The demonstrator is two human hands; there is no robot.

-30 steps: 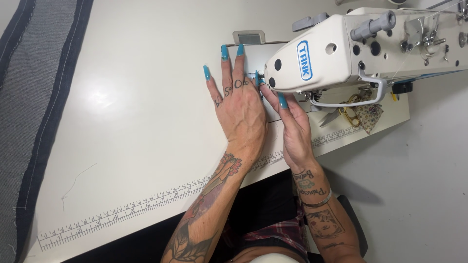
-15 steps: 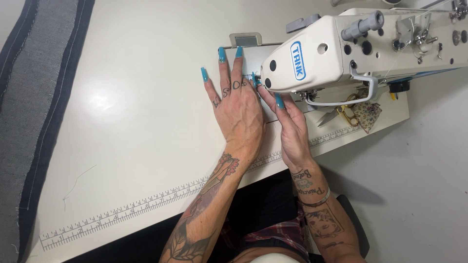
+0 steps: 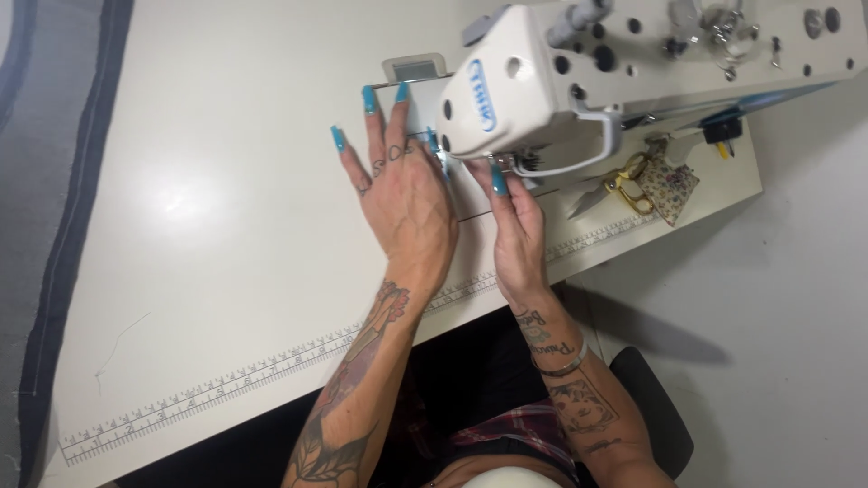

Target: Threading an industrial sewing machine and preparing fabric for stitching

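Carefully guiding white fabric (image 3: 470,194) under the sewing machine head (image 3: 542,90), upper centre.
Left hand (image 3: 407,199) spread flat, right hand (image 3: 515,226) narrow, fingertips pressing; keep both clear of the needle.

left hand (image 3: 407,199): flat, fingers spread | right hand (image 3: 515,226): flat, fingers together, forward

On the right, just beside the machine's arm, you have a pair of gold-handled scissors (image 3: 624,187) touching a small flowered fabric pouch (image 3: 674,185). A printed ruler strip (image 3: 271,375) runs along the near edge of the white table (image 3: 208,226). At the far left you see dark grey fabric (image 3: 54,208) with a darker border hanging beside the table. Near you, at the lower right, a black chair seat (image 3: 660,407) shows above the pale floor (image 3: 796,298).
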